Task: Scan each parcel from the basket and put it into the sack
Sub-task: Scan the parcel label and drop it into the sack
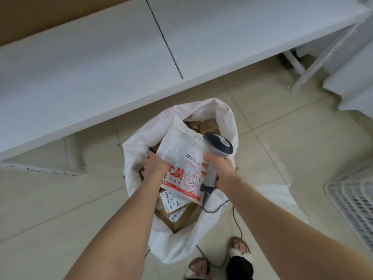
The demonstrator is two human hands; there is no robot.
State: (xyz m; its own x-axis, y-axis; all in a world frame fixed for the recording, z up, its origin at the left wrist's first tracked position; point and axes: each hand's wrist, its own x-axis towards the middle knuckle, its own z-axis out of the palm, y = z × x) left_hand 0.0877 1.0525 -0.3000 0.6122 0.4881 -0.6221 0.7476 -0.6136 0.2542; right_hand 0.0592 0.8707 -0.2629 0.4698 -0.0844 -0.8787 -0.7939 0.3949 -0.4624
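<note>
Centre frame: your left hand [155, 164] grips a parcel [181, 156] above the open sack [139, 138]; your right hand [224, 170] clasps the scanner [218, 146]. Boxes [177, 217] already lie inside; the basket [351, 197], lower right, hides what remains.

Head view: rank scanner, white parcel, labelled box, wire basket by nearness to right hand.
1. Scanner: in grip of right hand.
2. White parcel: just left, in the left hand.
3. Labelled box: below, in the sack.
4. Wire basket: far right.
</note>
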